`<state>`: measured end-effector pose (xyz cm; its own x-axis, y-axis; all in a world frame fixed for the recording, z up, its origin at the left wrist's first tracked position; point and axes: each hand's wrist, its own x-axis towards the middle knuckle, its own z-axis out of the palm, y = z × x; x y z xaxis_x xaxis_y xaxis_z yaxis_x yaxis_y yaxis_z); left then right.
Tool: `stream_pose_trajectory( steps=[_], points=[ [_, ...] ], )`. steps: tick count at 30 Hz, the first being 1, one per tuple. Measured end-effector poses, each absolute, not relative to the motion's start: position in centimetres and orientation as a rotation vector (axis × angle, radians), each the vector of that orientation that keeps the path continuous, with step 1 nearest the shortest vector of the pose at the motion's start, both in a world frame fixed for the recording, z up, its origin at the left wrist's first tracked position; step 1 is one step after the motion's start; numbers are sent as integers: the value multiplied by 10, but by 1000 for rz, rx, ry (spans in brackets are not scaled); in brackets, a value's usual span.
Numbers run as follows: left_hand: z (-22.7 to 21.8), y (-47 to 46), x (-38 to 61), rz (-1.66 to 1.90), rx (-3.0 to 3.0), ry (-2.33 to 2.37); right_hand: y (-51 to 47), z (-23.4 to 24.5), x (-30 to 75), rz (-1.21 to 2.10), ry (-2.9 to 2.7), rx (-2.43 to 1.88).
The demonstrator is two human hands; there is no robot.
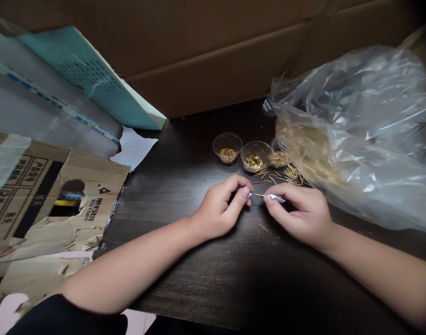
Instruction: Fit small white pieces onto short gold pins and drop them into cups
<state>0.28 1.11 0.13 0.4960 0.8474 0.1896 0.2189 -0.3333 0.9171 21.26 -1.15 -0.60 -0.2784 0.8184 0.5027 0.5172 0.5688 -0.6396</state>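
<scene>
One gold pin (259, 195) points left from the pinching right hand (303, 211). Near its tip, the left hand (219, 204) pinches something white (249, 196).

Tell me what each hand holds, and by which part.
Right hand: gold pin, by the part farther from the left hand. White bits show at both hands; whether held, I can't tell.

Torn cardboard (31, 195), white paper (136, 146) and a teal panel (83, 77) crowd the left side.
</scene>
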Motion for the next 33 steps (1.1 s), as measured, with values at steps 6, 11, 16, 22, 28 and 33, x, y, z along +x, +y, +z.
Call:
stream_pose_trajectory(
  steps=[6, 11, 16, 22, 28, 33],
  points=[
    [-2, 11, 4, 839, 1845, 883, -11, -8, 210, 414, -1969, -1049],
    [-2, 9, 3, 856, 1915, 905, -10, -7, 209, 432, -1985, -1022],
    [1, 9, 4, 892, 1881, 928, -12, -9, 210, 480, -1960, -1065],
    [1, 9, 4, 919, 1872, 929, -13, -11, 211, 489, -1913, -1036],
    [2, 9, 4, 930, 1858, 922, -11, -6, 212, 422, -1918, -995],
    [2, 9, 4, 926, 1848, 910, -12, -5, 209, 430, -1943, -981]
  ],
)
